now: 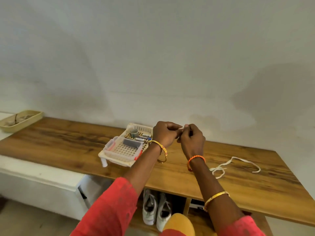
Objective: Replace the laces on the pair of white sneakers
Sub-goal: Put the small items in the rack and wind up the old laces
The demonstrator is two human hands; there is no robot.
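Head view shows no readable writing or brand anywhere. Left hand [164,133] and right hand [192,138] meet above the wooden table [68,143], fingers curled, both pinching a small white piece between them, probably a lace end. Just right of the right wrist a white lace [236,165] lies loose. Below both forearms, under the table, stand the white sneakers [156,210]. Left of the left hand sits a plastic tray [126,147].

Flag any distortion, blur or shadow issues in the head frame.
Head view: wide-angle bowing, the wooden tabletop edge runs slanted and curved; soft overall, the basket contents are indistinct; broad faint shadows on the wall; no glare; the white bit pinched between left hand and right hand is too small to identify.
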